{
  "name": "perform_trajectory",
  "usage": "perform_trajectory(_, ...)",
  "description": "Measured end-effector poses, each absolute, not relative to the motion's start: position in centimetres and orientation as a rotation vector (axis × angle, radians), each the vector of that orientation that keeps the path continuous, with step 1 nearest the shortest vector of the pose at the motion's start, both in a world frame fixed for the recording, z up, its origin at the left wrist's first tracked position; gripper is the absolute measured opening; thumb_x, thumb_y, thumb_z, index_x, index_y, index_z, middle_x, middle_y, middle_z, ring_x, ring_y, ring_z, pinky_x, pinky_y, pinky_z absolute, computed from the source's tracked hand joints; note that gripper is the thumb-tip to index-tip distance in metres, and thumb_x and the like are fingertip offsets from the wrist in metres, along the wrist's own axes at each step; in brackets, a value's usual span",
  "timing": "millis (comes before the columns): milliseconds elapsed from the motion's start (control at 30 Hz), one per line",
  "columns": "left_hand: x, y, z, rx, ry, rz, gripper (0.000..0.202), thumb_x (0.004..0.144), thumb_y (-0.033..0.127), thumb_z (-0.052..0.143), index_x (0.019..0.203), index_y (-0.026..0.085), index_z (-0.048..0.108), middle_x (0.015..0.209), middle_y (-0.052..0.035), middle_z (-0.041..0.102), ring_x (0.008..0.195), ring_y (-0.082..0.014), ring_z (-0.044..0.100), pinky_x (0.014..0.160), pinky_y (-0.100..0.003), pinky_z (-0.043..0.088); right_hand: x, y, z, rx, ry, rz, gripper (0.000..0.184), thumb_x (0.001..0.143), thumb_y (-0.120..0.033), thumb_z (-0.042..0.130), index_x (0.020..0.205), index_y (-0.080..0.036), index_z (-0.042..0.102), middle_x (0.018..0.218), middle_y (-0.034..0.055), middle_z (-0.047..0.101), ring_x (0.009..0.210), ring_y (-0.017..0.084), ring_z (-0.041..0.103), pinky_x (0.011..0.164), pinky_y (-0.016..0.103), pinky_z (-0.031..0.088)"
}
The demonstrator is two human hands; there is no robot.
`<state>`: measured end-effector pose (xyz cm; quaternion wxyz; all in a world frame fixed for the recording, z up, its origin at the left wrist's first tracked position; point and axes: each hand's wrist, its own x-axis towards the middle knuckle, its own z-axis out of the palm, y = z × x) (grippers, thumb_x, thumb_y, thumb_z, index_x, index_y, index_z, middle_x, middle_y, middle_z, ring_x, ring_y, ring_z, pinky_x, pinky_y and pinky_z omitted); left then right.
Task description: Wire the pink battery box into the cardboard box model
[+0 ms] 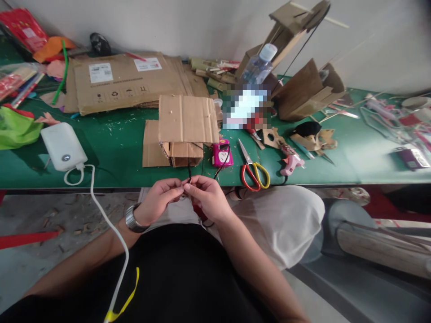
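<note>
Just off the table's front edge, my left hand (163, 199) and my right hand (208, 197) meet fingertip to fingertip. Both pinch a thin black cord (189, 172), which runs up toward a small cardboard box structure (186, 119). The cord's lower end is hidden by my fingers. The box stands on a flat cardboard piece (151, 143). To its right sits a pink power socket (222, 153) with a black cable on it. Scissors (251, 168) with red and yellow handles lie right of the socket, blades pointing away from me.
A white power bank (63, 147) with a white cable lies at left on the green table (111, 157). Flattened cardboard (121, 85) is stacked behind. A pink glue gun (292, 163), a plastic bottle (257, 67) and a cardboard construction (308, 92) stand or lie at right.
</note>
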<state>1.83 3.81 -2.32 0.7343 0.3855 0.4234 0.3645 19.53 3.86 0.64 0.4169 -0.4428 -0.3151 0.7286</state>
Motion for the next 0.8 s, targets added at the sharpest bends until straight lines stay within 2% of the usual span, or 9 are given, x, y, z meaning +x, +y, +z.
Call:
perform_trajectory(367, 1.9, 3.9, -2.3, 0.904, 0.955, 0.778, 0.025, 0.086, 0.035, 0.075, 0.075, 0.015, 0.064, 0.071, 0.0008, 0.055, 0.068, -0.011, 0.045, 0.065, -0.026, 0.035, 19.7, 4.1, 0.4, -1.128, -0.828, 1.815, 0.043, 0.074, -0.053, 0.093, 0.084, -0.018, 0.069, 0.062, -0.0055, 0.061, 0.043, 0.004, 0.036, 0.041, 0.022, 0.023)
perform_trajectory(567, 1.9, 3.9, -1.8, 0.906, 0.963, 0.766, 0.021, 0.082, 0.033, 0.077, 0.075, 0.015, 0.067, 0.072, -0.0008, 0.062, 0.068, -0.0114, 0.049, 0.065, -0.025, 0.037, 19.8, 4.6, 0.6, -1.155, -0.837, 1.792, 0.045, 0.073, -0.055, 0.093, 0.084, -0.018, 0.069, 0.057, -0.0085, 0.053, 0.043, 0.004, 0.034, 0.041, 0.021, 0.021)
perform_trajectory(800, 1.8, 3.9, -1.5, 0.933, 0.97, 0.752, 0.019, 0.079, 0.032, 0.076, 0.074, 0.016, 0.067, 0.071, -0.0003, 0.065, 0.069, -0.0124, 0.053, 0.067, -0.026, 0.04, 19.5, 5.1, 0.5, -1.155, -0.863, 1.773, 0.047, 0.074, -0.058, 0.091, 0.082, -0.019, 0.066, 0.055, -0.0095, 0.048, 0.044, 0.004, 0.034, 0.043, 0.022, 0.022)
